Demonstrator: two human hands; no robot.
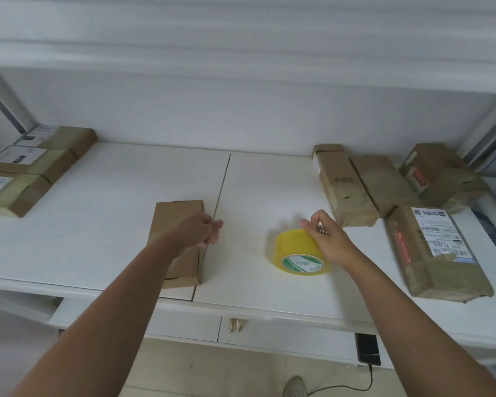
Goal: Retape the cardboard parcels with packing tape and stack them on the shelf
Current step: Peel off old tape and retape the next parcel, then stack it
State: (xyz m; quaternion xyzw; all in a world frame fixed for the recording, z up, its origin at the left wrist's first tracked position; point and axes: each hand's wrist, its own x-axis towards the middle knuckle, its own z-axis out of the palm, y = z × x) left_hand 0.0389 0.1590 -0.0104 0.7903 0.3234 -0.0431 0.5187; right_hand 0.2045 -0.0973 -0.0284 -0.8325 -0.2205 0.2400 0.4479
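A plain cardboard parcel (178,222) lies flat near the front edge of the white shelf board (112,196). My left hand (205,230) hovers over its right edge with loosely curled fingers and holds nothing. A yellow roll of packing tape (294,253) stands tilted on the board to the right. My right hand (325,236) is just above the roll's upper right side. Its fingers are curled, and a small shiny metal object (323,230) seems pinched in them.
Three taped parcels (29,164) with labels lie side by side at the back left. Several worn parcels (352,190) lie at the right, one with a large label (438,250). A phone on a cable (368,349) hangs at the front edge.
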